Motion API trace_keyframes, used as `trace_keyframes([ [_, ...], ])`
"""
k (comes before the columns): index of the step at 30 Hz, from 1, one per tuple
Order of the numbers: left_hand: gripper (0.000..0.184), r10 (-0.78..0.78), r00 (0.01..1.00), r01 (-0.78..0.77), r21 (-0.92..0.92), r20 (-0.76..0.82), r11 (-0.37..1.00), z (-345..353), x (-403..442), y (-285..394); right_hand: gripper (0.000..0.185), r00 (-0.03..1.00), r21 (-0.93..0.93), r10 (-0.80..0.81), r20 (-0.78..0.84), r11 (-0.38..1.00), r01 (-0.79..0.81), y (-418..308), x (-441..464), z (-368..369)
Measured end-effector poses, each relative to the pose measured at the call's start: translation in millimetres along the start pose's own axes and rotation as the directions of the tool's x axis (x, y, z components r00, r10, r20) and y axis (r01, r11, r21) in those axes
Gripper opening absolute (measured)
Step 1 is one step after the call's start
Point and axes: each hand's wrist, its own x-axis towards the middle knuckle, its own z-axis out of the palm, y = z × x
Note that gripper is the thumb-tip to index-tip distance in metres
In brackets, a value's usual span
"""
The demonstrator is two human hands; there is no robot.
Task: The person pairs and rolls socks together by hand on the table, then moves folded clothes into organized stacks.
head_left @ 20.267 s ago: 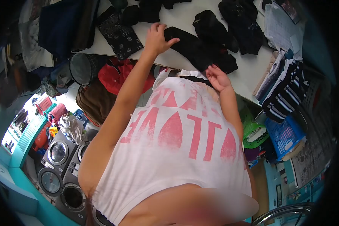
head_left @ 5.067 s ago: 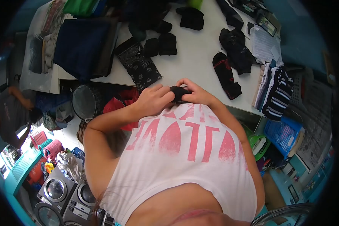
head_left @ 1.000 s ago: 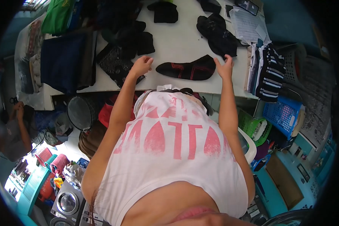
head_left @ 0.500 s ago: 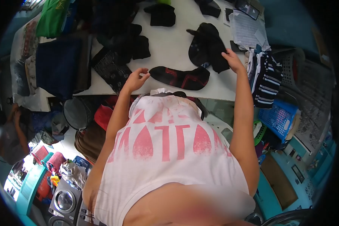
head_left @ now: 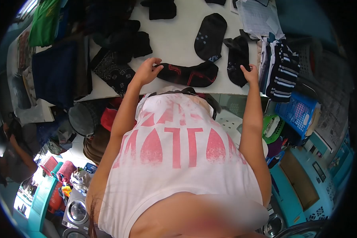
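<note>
A black sock with red markings (head_left: 190, 75) lies lengthwise near the table's front edge. At its left end is my left hand (head_left: 147, 71), thumb and fingers closed on the fabric. My right hand (head_left: 250, 73) pinches the lower right side of another black sock (head_left: 238, 55), which lies upright on the tabletop. Between and above them rests a dark sock with grey dots (head_left: 210, 35), sole side up. Just left of my left hand is a black bandana-patterned cloth (head_left: 113, 71).
A white table (head_left: 174, 39) carries dark folded clothes (head_left: 57, 71) at left and black socks (head_left: 162, 10) at the back. Striped garments (head_left: 283, 73) and plastic-wrapped paper (head_left: 260, 18) are at right. A blue basket (head_left: 297, 113) stands below. Another person (head_left: 20, 154) is at far left.
My right hand has moved a black sock off the dotted one and set it down to the right, beside it. My left hand has moved right onto the red-marked sock's end.
</note>
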Motion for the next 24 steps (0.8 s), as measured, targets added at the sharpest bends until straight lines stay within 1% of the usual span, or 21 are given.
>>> trace_keyframes([
  [1,0.027,-0.001,1.0,0.001,0.0,0.006,1.0,2,-1,-4,0.059,1.0,0.005,0.011,-0.002,1.0,-0.011,-9,-13,-5],
  [3,0.027,0.033,0.999,-0.033,0.03,0.014,0.999,7,-3,-13,0.049,0.981,-0.203,-0.165,-0.104,0.969,0.141,-26,-39,-15],
  [4,0.026,0.061,0.998,-0.062,0.054,0.011,0.997,10,-4,-17,0.038,0.966,-0.205,-0.22,-0.133,0.96,0.19,-20,-39,-13],
  [5,0.026,0.062,0.998,-0.063,0.054,0.016,0.997,12,-6,-20,0.038,0.967,-0.206,-0.215,-0.134,0.961,0.185,-18,-37,-12],
  [7,0.026,0.045,0.999,-0.045,0.034,0.015,0.998,12,-10,-19,0.033,0.953,-0.111,-0.215,-0.213,0.974,0.195,-18,-34,-10],
  [8,0.026,0.044,0.999,-0.044,0.036,0.018,0.998,12,-11,-18,0.033,0.954,-0.11,-0.212,-0.212,0.975,0.193,-17,-34,-9],
  [11,0.028,0.022,0.999,-0.023,0.032,0.029,0.999,10,-12,-14,0.05,0.985,-0.177,-0.051,-0.165,0.984,0.022,-21,-38,-12],
  [12,0.03,0.022,0.998,-0.025,0.062,0.054,0.998,9,-12,-12,0.062,0.988,-0.232,0.007,-0.153,0.972,-0.043,-23,-40,-13],
  [13,0.033,0.018,0.997,-0.026,0.092,0.079,0.995,9,-12,-11,0.062,0.988,-0.232,0.007,-0.154,0.972,-0.043,-21,-38,-13],
  [15,0.035,0.044,0.996,-0.054,0.113,0.083,0.992,10,-11,-17,0.065,0.978,-0.288,0.191,-0.082,0.935,-0.207,-17,-34,-13],
  [16,0.038,0.07,0.994,-0.081,0.135,0.086,0.988,11,-11,-21,0.065,0.979,-0.289,0.189,-0.079,0.935,-0.204,-16,-32,-16],
  [18,0.038,0.063,0.995,-0.074,0.138,0.08,0.988,13,-12,-28,0.058,0.993,-0.227,0.115,0.03,0.968,-0.105,-17,-28,-30],
  [19,0.038,0.06,0.995,-0.071,0.14,0.076,0.988,14,-13,-30,0.058,0.993,-0.228,0.114,0.032,0.968,-0.104,-15,-27,-37],
  [20,0.038,0.059,0.995,-0.069,0.139,0.076,0.988,14,-14,-32,0.049,0.995,0.361,0.019,0.102,0.931,-0.055,-12,-27,-44],
  [21,0.037,0.055,0.997,-0.061,0.131,0.045,0.989,15,-16,-33,0.041,0.99,0.825,-0.097,0.105,0.564,-0.033,-12,-30,-52],
  [22,0.035,0.052,0.999,-0.053,0.123,0.015,0.991,16,-17,-33,0.034,0.983,0.906,-0.164,0.08,0.423,-0.003,-18,-35,-67],
  [23,0.035,0.052,0.998,-0.054,0.12,0.02,0.991,17,-18,-33,0.028,0.974,0.963,-0.223,0.042,0.268,0.02,-26,-42,-88],
  [24,0.032,0.116,0.993,-0.112,0.15,-0.022,0.982,18,-18,-32,0.029,0.972,0.987,-0.229,0.041,0.162,-0.004,-40,-53,-105],
])
